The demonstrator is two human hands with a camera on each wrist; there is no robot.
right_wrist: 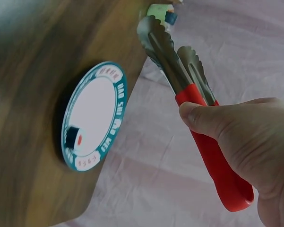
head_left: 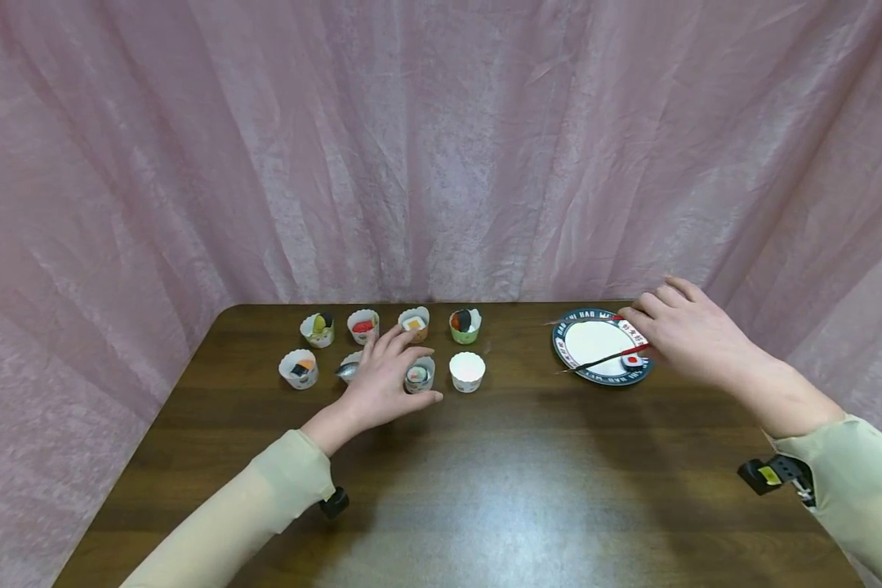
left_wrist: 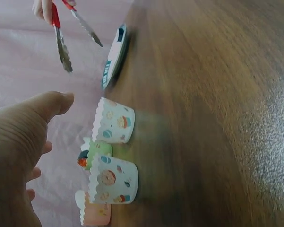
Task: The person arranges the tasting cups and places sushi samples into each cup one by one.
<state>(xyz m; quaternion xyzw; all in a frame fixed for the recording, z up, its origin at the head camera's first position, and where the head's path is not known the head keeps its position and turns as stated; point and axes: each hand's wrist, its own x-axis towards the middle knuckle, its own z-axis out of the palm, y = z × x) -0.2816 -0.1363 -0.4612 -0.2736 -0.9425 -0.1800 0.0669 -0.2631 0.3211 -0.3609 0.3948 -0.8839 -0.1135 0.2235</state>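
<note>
My right hand (head_left: 694,335) grips metal tongs (right_wrist: 209,150) with red handles, above a white plate (head_left: 590,339) with a blue-green lettered rim. The tongs' scalloped tips are spread apart with nothing between them. A small sushi roll (right_wrist: 73,138) with a dark wrap and a red centre sits near the plate's edge. My left hand (head_left: 384,384) hovers over the front row of paper cups, thumb and fingers spread. It overlaps a cup (head_left: 420,374) holding a sushi roll and partly hides another with a silvery piece (head_left: 348,370) in it.
Beside the left hand stands a paper cup (head_left: 467,372) showing only its white inside. A back row of cups holds toy sushi, including a red piece (head_left: 363,327) and a green cup (head_left: 465,327). Another cup (head_left: 298,371) is at front left. Pink curtain (head_left: 441,147) hangs behind the wooden table (head_left: 485,490).
</note>
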